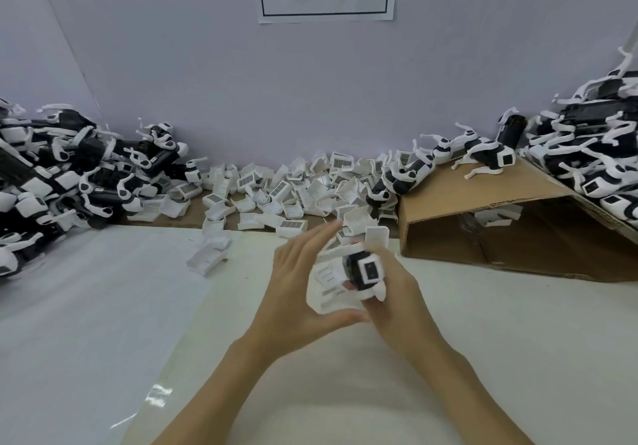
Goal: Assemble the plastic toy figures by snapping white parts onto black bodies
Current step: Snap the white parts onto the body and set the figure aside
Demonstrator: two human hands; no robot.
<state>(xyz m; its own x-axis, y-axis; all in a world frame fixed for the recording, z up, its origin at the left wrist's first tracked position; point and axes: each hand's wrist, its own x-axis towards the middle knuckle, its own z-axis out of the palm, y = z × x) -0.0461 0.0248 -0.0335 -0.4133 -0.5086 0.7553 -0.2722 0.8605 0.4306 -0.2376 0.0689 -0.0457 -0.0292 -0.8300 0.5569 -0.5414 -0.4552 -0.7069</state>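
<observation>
Both hands are up over the worktop, close together in the middle of the view. Between them is one toy figure with a black body and a white square face that looks toward the camera.

The right hand grips the toy figure, with its fingers curled around the body from the right and from behind. The left hand has its fingers stretched out almost straight. Its thumb sits under a white part, and the fingers lie along the far-left side of it, so the part rests in the open palm. The white part is blurry, so its exact shape is hard to tell.

The white part is right beside the black body, on its left, and looks like it touches it. I cannot see if it has clicked on yet. The toy's long side seems to run away from the camera, front to back. So the push most likely needs to go sideways, left hand toward right hand, with the right hand holding the body steady.

More loose white parts lie in a heap at the back of the worktop, well apart from the hands. A pile of figures is far to the left and another pile is far to the right, next to a cardboard box. The left hand is nearer the loose white parts and the left pile. The right hand is nearer the box.
</observation>
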